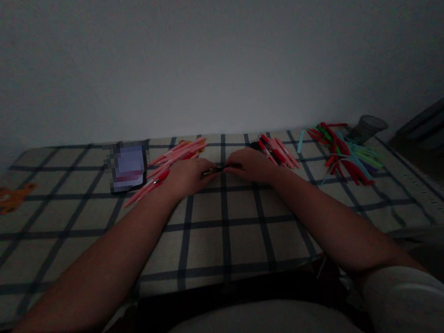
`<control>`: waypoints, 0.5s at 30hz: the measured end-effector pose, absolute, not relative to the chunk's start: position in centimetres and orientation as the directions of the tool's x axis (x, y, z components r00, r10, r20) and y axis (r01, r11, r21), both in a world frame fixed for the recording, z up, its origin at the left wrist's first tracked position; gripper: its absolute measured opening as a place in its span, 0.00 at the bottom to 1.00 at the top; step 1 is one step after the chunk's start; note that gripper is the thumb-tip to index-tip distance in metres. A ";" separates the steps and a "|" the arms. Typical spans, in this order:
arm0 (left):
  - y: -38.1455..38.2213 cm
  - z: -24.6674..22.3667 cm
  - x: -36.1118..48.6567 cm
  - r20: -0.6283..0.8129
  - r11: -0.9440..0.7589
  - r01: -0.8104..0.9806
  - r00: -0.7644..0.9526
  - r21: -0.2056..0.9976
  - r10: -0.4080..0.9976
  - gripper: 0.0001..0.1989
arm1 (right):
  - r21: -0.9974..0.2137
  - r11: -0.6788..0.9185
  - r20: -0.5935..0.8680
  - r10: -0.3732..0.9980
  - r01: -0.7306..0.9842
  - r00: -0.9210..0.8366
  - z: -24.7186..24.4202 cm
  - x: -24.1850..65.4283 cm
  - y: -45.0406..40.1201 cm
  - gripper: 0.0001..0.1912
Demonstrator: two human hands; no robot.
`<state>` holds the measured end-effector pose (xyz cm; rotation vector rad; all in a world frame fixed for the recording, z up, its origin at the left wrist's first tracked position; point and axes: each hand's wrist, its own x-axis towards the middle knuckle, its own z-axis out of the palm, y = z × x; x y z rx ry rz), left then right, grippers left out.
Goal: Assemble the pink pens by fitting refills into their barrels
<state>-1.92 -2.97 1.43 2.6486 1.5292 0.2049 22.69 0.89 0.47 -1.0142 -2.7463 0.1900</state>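
My left hand [191, 177] and my right hand [251, 165] meet near the middle of the checked cloth, fingers closed on a thin dark pen-like object [219, 169] that lies level between them. Pink and red pens [173, 157] are spread beside and behind my left hand. Next to my right hand, on its far right side, lies a bunch of red and pink pens [278, 151]. The dim light hides the details of the held piece.
A phone-like device [129, 167] lies left of the pens, and an orange bear-shaped item [6, 198] at the far left. On the right are red, green and blue strips [345, 155] and a dark mesh cup [369, 125]. A wall [209, 55] stands behind the table [210, 242].
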 end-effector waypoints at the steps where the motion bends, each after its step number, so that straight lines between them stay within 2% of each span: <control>1: -3.0 1.4 -1.9 0.079 -0.501 0.855 0.494 0.132 0.866 0.22 | -0.191 0.756 0.151 0.652 0.625 -0.743 0.4 22.7 0.9 0.19; 7: -2.8 1.2 -2.0 0.092 -0.516 0.847 0.508 0.127 0.857 0.21 | -0.191 0.758 0.154 0.651 0.624 -0.743 0.4 22.7 1.0 0.19; 15: -2.8 1.1 -2.0 0.036 -0.500 0.858 0.499 0.117 0.866 0.23 | -0.190 0.759 0.122 0.647 0.622 -0.752 0.2 22.7 1.0 0.21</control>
